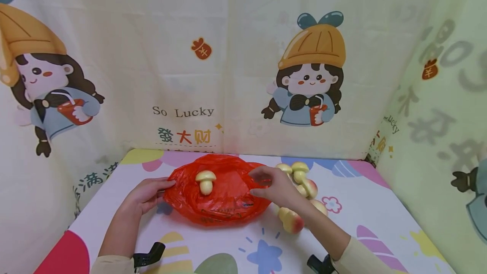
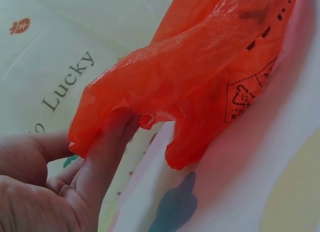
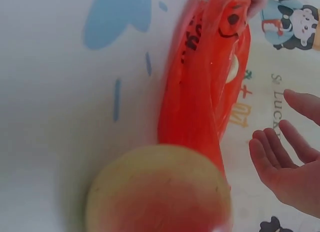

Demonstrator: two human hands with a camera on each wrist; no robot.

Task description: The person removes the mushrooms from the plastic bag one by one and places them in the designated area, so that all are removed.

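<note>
A red plastic bag (image 1: 224,218) lies spread on the table, its mouth facing up. One cream toy mushroom (image 1: 206,182) sits inside it, left of centre. My left hand (image 1: 146,195) pinches the bag's left edge between thumb and fingers; the left wrist view shows the plastic draped over the fingertips of that hand (image 2: 85,177). Over the bag's right rim hovers my right hand (image 1: 279,187), its fingers parted and bent a little, with nothing between them. In the right wrist view this hand (image 3: 295,162) is apart from the bag (image 3: 192,111).
To the right of the bag, partly behind my right arm, lie several cream toy mushrooms (image 1: 299,170), some blushed red. A rounded cream-and-red piece (image 1: 293,222) is nearest the front. A patterned cloth (image 1: 243,75) hangs behind the table (image 1: 213,244).
</note>
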